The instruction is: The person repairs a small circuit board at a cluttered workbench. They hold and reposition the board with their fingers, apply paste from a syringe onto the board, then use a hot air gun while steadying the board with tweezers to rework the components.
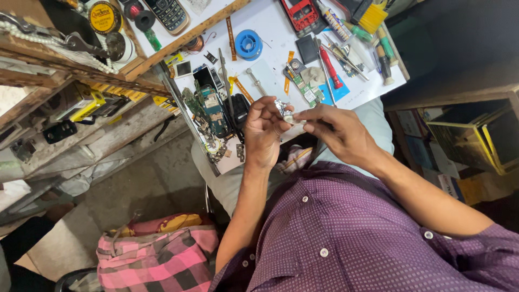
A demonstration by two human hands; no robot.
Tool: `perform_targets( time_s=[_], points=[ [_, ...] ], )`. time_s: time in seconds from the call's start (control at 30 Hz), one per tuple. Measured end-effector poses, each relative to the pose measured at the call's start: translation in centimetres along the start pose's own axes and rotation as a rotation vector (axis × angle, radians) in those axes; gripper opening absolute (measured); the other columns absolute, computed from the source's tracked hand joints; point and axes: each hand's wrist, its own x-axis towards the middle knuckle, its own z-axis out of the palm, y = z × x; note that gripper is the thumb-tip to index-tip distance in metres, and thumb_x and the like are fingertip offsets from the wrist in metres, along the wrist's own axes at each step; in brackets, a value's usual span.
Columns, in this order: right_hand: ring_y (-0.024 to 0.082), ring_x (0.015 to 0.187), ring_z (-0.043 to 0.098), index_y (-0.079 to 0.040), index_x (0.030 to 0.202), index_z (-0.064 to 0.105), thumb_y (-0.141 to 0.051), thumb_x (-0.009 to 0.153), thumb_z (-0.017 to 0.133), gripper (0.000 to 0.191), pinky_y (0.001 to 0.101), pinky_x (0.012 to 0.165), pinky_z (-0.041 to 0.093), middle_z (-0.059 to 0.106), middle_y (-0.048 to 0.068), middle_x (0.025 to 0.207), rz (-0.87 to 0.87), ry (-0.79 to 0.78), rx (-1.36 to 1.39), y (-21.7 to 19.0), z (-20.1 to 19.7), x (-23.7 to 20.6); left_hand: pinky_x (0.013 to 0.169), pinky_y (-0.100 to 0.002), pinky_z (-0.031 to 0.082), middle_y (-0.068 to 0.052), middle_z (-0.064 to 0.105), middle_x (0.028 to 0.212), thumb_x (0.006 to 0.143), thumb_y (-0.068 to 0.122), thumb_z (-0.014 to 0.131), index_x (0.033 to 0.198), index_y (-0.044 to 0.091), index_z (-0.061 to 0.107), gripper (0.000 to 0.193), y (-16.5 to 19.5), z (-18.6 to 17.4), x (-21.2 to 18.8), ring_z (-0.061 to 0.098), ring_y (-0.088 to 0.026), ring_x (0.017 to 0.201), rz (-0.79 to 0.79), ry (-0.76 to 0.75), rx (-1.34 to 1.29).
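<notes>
- We see the left hand (263,131) raised over the lap, its fingers curled in and its fingertips pinched on a small silvery part (283,110), which sits between the two hands just below the near edge of the white worktop (270,21).
- The right hand (336,130) comes in from the other side, thumb and forefinger closed on the same small part, so both hands touch it at once; what kind of piece it is we cannot tell.
- Just beyond the hands, on the worktop, lies a green circuit board (304,90) beside a blue patch.
- To the left of the hands we find an opened phone body (215,111) among loose boards and scraps.
- Further out stand a red-handled screwdriver (330,67) and a blue spool (249,44).
- At the far edge lie a red phone shell (300,15) and a keypad phone (168,13) on the wooden shelf.
- Below the arms, a pink checked cloth (157,257) lies on the floor.
</notes>
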Motion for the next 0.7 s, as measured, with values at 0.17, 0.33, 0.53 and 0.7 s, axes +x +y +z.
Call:
perform_targets(
  time_s=[0.17,0.33,0.53,0.7],
  points=[
    [0.016,0.088,0.070,-0.003,0.123,0.069,-0.001,0.101,0.065,0.022,0.0293,0.079,0.055,0.073,0.010,0.100,0.137,0.092,0.001,0.3,0.6,-0.3,0.095,-0.030,0.056,-0.011,0.071,0.114,0.085,-0.009,0.083,0.137,0.003,0.055,0.060,-0.3,0.3,-0.2,0.068,-0.018,0.103,0.006,0.010,0.075],
    [0.015,0.096,0.071,-0.002,0.123,0.068,-0.002,0.102,0.064,0.022,0.0286,0.080,0.055,0.075,0.010,0.111,0.041,0.099,0.017,0.7,0.8,-0.3,0.092,-0.029,0.056,-0.012,0.071,0.114,0.084,-0.010,0.082,0.135,0.003,0.055,0.059,-0.1,0.5,0.2,0.069,-0.018,0.102,0.035,0.013,0.113],
    [0.013,0.080,0.065,-0.003,0.120,0.071,-0.004,0.099,0.067,0.022,0.0271,0.071,0.050,0.075,0.007,0.102,0.140,0.118,-0.001,0.7,1.2,-0.6,0.092,-0.029,0.057,-0.010,0.071,0.111,0.083,-0.011,0.080,0.133,0.002,0.054,0.058,-0.1,0.7,0.4,0.068,-0.016,0.100,0.068,0.056,0.109],
    [0.011,0.085,0.066,-0.003,0.121,0.069,-0.004,0.102,0.066,0.020,0.0257,0.074,0.052,0.074,0.007,0.103,0.094,0.163,0.036,1.2,1.3,-0.6,0.090,-0.029,0.058,-0.010,0.070,0.112,0.084,-0.013,0.081,0.134,0.000,0.055,0.058,-0.2,0.8,0.3,0.068,-0.015,0.100,0.087,0.068,0.146]
  ],
)
